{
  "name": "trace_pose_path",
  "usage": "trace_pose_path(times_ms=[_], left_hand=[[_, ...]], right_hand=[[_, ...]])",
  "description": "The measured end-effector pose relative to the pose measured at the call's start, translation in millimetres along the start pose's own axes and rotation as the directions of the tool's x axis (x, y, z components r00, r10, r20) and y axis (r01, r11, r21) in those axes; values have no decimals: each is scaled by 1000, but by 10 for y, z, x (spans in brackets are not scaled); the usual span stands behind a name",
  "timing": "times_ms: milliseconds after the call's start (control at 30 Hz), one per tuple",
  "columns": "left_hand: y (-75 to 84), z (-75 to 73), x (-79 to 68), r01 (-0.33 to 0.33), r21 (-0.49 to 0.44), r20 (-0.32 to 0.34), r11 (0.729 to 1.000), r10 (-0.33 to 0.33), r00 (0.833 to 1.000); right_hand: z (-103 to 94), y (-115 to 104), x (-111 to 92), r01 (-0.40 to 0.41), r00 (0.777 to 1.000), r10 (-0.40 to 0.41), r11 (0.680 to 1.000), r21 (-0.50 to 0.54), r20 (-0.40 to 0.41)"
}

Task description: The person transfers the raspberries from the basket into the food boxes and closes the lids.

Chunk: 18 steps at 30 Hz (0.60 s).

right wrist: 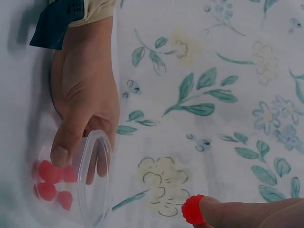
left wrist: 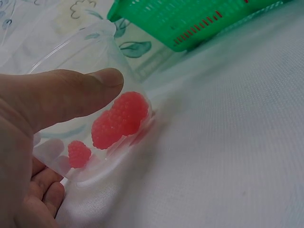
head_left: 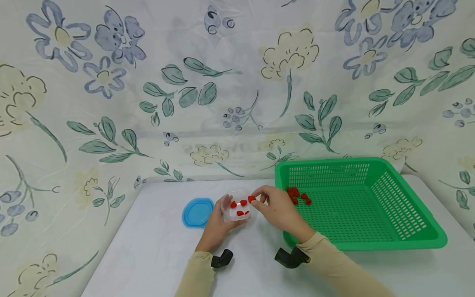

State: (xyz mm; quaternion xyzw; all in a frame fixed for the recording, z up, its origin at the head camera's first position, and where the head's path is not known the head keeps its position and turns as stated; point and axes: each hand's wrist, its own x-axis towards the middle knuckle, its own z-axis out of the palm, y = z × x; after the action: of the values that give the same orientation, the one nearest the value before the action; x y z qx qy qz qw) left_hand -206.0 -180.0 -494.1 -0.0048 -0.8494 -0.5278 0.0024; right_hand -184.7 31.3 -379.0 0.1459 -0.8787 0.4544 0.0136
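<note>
My left hand (head_left: 219, 227) grips a clear plastic container (head_left: 224, 209) around its side, thumb across the near wall in the left wrist view. Several red raspberries (left wrist: 130, 114) lie inside, seen through the wall. Between thumb and fingertips my right hand (head_left: 278, 208) pinches another raspberry (right wrist: 192, 209), held at the container's right rim in the head view. In the right wrist view the container's round rim (right wrist: 105, 180) faces the side where that raspberry is held.
A blue lid (head_left: 198, 212) lies on the white table (head_left: 148, 247) left of the container. To the right stands a large green basket (head_left: 356, 214) with several raspberries (head_left: 293, 192) in its left corner. A floral cloth (head_left: 222, 103) hangs behind.
</note>
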Motion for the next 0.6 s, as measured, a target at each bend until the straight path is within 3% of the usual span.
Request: trace_pose_path(times_ms=[367,600], left_hand=[[0,-26,6,-28,-39,11,999,28,1000],[-14,-14,24,-34,10,3,999,34,999]], right_hand=[[267,-92,33,14,1000,-16,998,-63,-20],[480,-101,16,-11,999,7,997,-75,-53]])
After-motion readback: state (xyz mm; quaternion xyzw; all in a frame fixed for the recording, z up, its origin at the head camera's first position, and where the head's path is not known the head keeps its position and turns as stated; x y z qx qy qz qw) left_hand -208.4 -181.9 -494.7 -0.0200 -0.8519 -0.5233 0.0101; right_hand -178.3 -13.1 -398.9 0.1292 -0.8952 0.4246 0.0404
